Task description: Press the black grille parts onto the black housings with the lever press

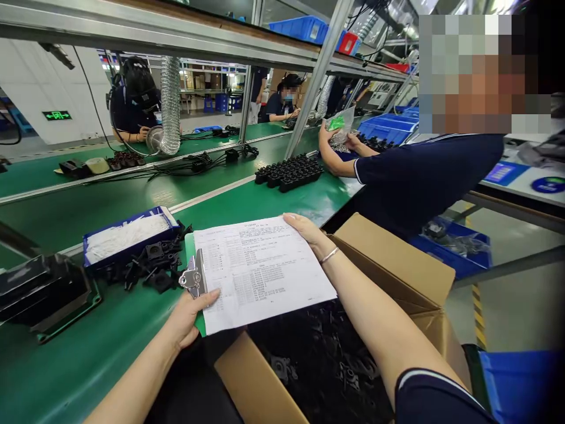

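Observation:
Printed sheets of paper [265,265] lie on a green clipboard [189,244], turned so that its metal clip [193,277] is at the left. My left hand [189,315] is closed on the clip side, its thumb lying over the paper. At the far edge, my right hand [304,229] grips the sheets' upper right corner, with the fingers hidden underneath. Below the clipboard stands an open cardboard box [265,383] holding many black plastic parts [348,374].
On the green bench [128,330] are a blue tray [90,262] of white pieces, loose black parts [154,268] and a black block of parts [289,172]. At right, a co-worker [410,171] holds a clear bag with green items [338,123]. A metal post [315,82] rises behind the bench.

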`<state>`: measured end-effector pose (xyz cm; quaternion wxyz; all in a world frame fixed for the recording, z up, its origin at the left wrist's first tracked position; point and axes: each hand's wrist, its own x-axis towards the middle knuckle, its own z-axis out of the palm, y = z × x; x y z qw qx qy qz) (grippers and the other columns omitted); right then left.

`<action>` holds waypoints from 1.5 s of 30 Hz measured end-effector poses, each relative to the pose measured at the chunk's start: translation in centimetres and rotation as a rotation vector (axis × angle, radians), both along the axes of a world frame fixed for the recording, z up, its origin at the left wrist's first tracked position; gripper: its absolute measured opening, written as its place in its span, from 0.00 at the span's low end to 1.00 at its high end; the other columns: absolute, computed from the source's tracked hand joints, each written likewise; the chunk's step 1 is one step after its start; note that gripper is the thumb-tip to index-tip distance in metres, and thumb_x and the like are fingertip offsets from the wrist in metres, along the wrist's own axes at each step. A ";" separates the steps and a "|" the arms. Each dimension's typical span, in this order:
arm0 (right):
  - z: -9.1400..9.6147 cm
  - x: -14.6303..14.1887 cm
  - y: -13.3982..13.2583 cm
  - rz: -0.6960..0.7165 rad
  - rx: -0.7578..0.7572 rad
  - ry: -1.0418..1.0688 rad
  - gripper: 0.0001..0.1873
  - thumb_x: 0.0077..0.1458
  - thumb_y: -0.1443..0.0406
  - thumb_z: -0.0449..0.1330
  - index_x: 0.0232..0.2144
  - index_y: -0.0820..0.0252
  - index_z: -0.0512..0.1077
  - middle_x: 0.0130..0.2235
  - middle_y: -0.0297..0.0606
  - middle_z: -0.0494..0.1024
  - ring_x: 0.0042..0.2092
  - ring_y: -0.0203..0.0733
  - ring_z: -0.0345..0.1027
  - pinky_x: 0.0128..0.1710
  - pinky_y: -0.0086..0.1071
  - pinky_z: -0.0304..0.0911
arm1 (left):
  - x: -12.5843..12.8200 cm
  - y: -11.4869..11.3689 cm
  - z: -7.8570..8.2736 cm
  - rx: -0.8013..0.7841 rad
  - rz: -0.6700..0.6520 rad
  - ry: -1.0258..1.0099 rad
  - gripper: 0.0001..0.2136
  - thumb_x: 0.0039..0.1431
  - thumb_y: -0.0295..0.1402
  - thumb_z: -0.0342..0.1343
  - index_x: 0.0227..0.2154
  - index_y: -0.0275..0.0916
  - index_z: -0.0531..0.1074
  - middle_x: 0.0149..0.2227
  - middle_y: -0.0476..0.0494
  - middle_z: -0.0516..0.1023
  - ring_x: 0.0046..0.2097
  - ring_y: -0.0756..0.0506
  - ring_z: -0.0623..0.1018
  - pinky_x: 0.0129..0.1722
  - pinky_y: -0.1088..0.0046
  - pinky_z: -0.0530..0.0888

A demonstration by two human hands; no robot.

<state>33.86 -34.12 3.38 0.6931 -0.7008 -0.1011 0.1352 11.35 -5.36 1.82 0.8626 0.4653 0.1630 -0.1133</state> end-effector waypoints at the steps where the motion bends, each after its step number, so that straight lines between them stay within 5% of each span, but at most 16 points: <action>1: 0.3 0.8 0.1 -0.012 -0.023 -0.015 0.31 0.39 0.40 0.70 0.29 0.61 0.71 0.26 0.34 0.75 0.26 0.36 0.67 0.27 0.30 0.65 | 0.8 -0.2 0.0 -0.002 0.016 -0.005 0.28 0.42 0.34 0.74 0.49 0.34 0.77 0.49 0.32 0.81 0.53 0.30 0.79 0.57 0.50 0.74; 8: 2.8 5.4 -0.4 -0.256 -0.206 -0.250 0.27 0.46 0.42 0.65 0.30 0.60 0.69 0.27 0.36 0.75 0.30 0.39 0.67 0.30 0.33 0.66 | 5.7 -1.4 -1.2 0.010 0.180 -0.073 0.30 0.37 0.33 0.76 0.47 0.32 0.77 0.48 0.33 0.82 0.52 0.31 0.80 0.58 0.49 0.73; 13: 2.6 0.5 1.0 -0.474 -0.259 -0.522 0.15 0.61 0.52 0.56 0.41 0.57 0.69 0.42 0.44 0.77 0.44 0.45 0.69 0.46 0.41 0.67 | 7.2 -2.1 -1.7 0.021 0.296 -0.071 0.31 0.34 0.34 0.77 0.46 0.32 0.77 0.49 0.33 0.82 0.53 0.31 0.79 0.60 0.48 0.71; 16: -0.1 -5.9 3.7 -0.358 -0.307 -0.606 0.12 0.62 0.56 0.56 0.41 0.54 0.73 0.43 0.42 0.78 0.44 0.47 0.71 0.47 0.44 0.68 | 7.2 -2.2 -1.7 0.099 0.327 -0.088 0.30 0.34 0.37 0.77 0.44 0.32 0.78 0.47 0.35 0.83 0.55 0.31 0.78 0.61 0.50 0.71; 19: -4.1 -10.9 6.3 -0.226 -0.379 -0.736 0.16 0.63 0.61 0.57 0.53 0.47 0.70 0.54 0.40 0.75 0.56 0.50 0.68 0.57 0.49 0.65 | 7.4 -1.8 -1.9 0.171 0.313 -0.116 0.30 0.34 0.39 0.77 0.43 0.32 0.79 0.47 0.35 0.83 0.56 0.30 0.77 0.61 0.51 0.70; 25: -9.1 -12.5 8.2 -0.232 -0.606 -0.955 0.31 0.63 0.69 0.52 0.65 0.39 0.58 0.62 0.34 0.69 0.64 0.53 0.61 0.58 0.56 0.60 | 8.2 -0.8 -2.5 0.243 0.292 -0.095 0.32 0.35 0.40 0.77 0.47 0.34 0.77 0.50 0.35 0.81 0.54 0.30 0.78 0.58 0.51 0.73; 35: -7.7 -12.7 8.4 -0.223 -0.760 -0.981 0.24 0.62 0.73 0.50 0.59 0.60 0.64 0.65 0.40 0.65 0.65 0.49 0.56 0.59 0.46 0.55 | 8.4 -1.4 -1.6 0.296 0.322 -0.027 0.32 0.34 0.37 0.77 0.47 0.35 0.78 0.49 0.36 0.82 0.55 0.30 0.77 0.59 0.52 0.73; 45: -6.9 -12.4 8.3 -0.167 -0.799 -0.951 0.24 0.56 0.71 0.53 0.55 0.61 0.65 0.66 0.39 0.64 0.61 0.53 0.56 0.58 0.47 0.52 | 8.3 -1.3 -1.3 0.312 0.298 0.040 0.31 0.35 0.33 0.76 0.48 0.37 0.78 0.50 0.39 0.82 0.56 0.31 0.77 0.58 0.53 0.74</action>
